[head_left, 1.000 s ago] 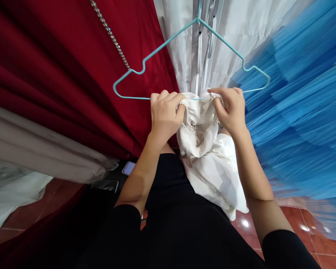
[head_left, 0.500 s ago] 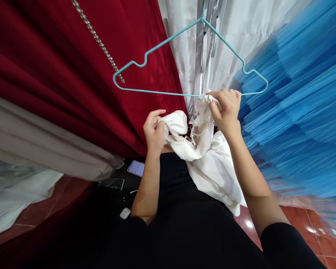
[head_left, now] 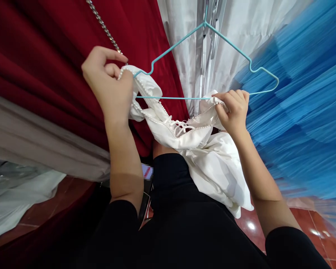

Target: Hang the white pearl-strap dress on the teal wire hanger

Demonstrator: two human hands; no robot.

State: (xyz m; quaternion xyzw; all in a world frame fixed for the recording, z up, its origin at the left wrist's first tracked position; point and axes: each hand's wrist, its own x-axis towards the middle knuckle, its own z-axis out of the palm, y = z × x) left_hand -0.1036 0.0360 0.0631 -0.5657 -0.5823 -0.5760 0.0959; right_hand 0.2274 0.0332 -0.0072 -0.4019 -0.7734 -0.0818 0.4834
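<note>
The white dress (head_left: 221,175) is being held up to the blue hanger (head_left: 182,98). One shoulder is being pinched by the left hand (head_left: 108,80) and, it seems, pulled over the hanger's left end. The other shoulder is being pinched by the right hand (head_left: 233,108) at the bottom bar, probably needing to be slipped on too.

Matt, smooth cloth garment (head_left: 221,168), pearly bead trim (head_left: 173,130)

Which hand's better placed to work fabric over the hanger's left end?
Left, probably: the left hand pinches the white garment right at the left end of the turquoise hanger. The right hand grips the garment toward the hanger's other end.
</note>
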